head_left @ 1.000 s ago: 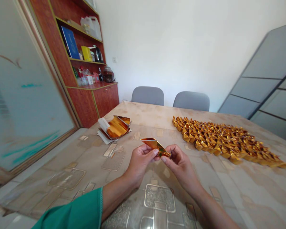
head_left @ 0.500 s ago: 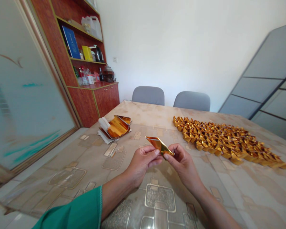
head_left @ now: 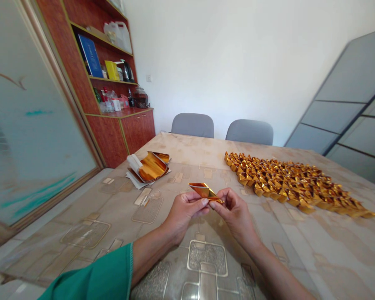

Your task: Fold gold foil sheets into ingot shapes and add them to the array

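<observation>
Foil piece of shiny gold, slant-sided and already creased, is pinched by both hands above the table, near its middle. The left hand presses its thumb against the fingers on the lower left edge; the right hand nips the lower right end, with its fingers curled behind, so the back of that grip is hidden. The thumbs are close together along the bottom edge, while the upper left point sticks out free. This looks like a folding step, with the lower right end being tucked or creased; which of the two, I cannot tell. The next move seems to call for a steady hold on the left and a firm, small press from the right fingertips, without crushing the thin foil. Farther off to the right, folded gold pieces lie packed in rows, apart from the hands. To the far left, a loose stack of gold sheets lies curled over white paper. Beyond the far edge are two grey chairs, and a reddish cabinet is at far left.
</observation>
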The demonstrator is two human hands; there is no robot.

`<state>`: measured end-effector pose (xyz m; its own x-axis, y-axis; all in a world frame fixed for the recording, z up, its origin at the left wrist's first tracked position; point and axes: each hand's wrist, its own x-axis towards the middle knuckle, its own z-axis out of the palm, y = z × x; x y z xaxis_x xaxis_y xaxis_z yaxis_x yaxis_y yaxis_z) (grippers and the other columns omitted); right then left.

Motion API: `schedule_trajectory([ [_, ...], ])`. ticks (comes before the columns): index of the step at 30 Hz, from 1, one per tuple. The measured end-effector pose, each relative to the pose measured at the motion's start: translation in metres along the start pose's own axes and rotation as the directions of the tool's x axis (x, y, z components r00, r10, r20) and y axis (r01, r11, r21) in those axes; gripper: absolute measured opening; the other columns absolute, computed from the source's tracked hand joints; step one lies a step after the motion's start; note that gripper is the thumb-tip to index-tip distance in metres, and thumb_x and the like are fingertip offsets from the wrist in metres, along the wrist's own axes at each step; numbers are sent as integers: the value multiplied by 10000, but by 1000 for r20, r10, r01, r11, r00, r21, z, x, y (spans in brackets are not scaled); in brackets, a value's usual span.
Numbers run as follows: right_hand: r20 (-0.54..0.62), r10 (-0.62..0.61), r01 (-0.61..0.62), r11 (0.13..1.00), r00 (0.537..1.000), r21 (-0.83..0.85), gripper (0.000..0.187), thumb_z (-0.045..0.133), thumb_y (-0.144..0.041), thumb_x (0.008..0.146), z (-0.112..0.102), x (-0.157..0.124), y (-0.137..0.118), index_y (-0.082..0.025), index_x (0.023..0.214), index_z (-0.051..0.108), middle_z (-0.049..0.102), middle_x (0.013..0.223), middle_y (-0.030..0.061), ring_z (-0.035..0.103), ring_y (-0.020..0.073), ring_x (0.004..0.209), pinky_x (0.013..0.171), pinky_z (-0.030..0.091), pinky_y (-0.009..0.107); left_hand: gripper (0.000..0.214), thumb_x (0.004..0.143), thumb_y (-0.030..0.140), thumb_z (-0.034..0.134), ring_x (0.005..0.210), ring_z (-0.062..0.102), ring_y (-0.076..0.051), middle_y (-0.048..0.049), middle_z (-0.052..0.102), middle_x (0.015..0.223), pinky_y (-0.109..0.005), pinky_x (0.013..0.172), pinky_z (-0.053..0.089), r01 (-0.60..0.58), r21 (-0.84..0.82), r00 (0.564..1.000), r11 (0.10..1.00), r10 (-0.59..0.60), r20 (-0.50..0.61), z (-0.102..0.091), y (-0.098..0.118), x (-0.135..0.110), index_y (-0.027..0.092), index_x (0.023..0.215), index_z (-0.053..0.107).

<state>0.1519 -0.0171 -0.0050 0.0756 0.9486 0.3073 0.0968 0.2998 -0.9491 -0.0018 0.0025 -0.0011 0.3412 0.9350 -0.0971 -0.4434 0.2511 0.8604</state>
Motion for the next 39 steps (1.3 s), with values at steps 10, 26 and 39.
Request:
schedule_trajectory([
  [10,156,-221,260,914,963,-310,100,635,-246,857,-12,-1,-18,-226,948,600,607,858,22,528,169,695,639,427,302,256,605,228,864,694,659,-109,-29,699,761,-217,701,558,22,-111,997,994,-30,-65,3,5,-1,112,763,700],
  [26,168,-151,197,933,974,-300,133,568,-265,897,-14,0,-19,-213,775,579,598,750,8,547,179,701,638,403,291,257,690,305,803,727,655,-137,-68,715,816,-253,707,546,-68,79,998,995,69,1,3,2,-3,111,845,737],
  [39,135,-99,140,928,986,-344,152,562,-279,876,-6,-1,-18,-218,738,549,581,723,10,516,180,665,606,395,292,266,667,307,815,718,656,-146,-72,717,784,-253,695,541,-26,79,1000,997,26,-8,4,-1,-3,105,822,740],
])
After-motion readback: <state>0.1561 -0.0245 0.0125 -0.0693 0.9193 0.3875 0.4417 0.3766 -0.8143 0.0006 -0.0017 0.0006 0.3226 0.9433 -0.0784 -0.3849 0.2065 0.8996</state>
